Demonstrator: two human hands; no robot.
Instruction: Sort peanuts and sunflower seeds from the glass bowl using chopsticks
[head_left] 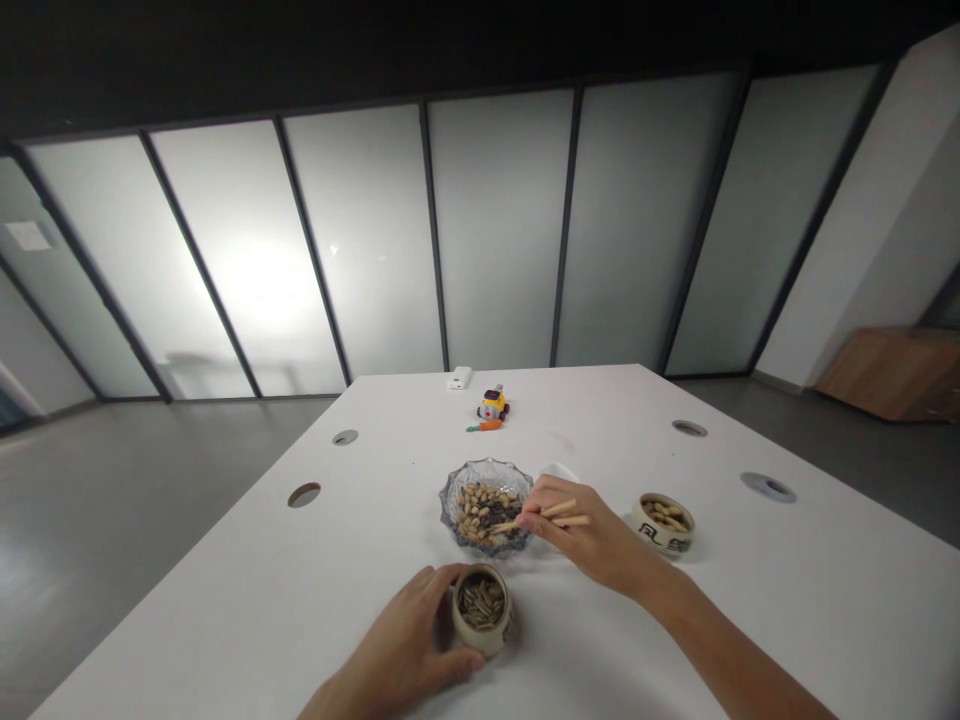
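Note:
My right hand [559, 515] is closed around a pair of wooden chopsticks [568, 507], their tips down in a scalloped glass bowl [450, 505]. Pistachios [474, 500] and dark sunflower seeds [498, 512] lie mixed in that bowl. Whether the tips pinch a seed is too small to tell. My left hand [420, 635] wraps the left side of a small ceramic cup [481, 637], which stands on the table in front of the glass bowl. Striped sunflower seeds [481, 601] fill much of the cup.
A ceramic bowl [664, 538] of pistachio-like nuts stands to the right of my right forearm. A white dish [559, 470] is partly hidden behind my hand. Farther back are a toy carrot [489, 426], a yellow toy car [493, 403] and a white device [460, 378]. Round holes pierce the white table [360, 560].

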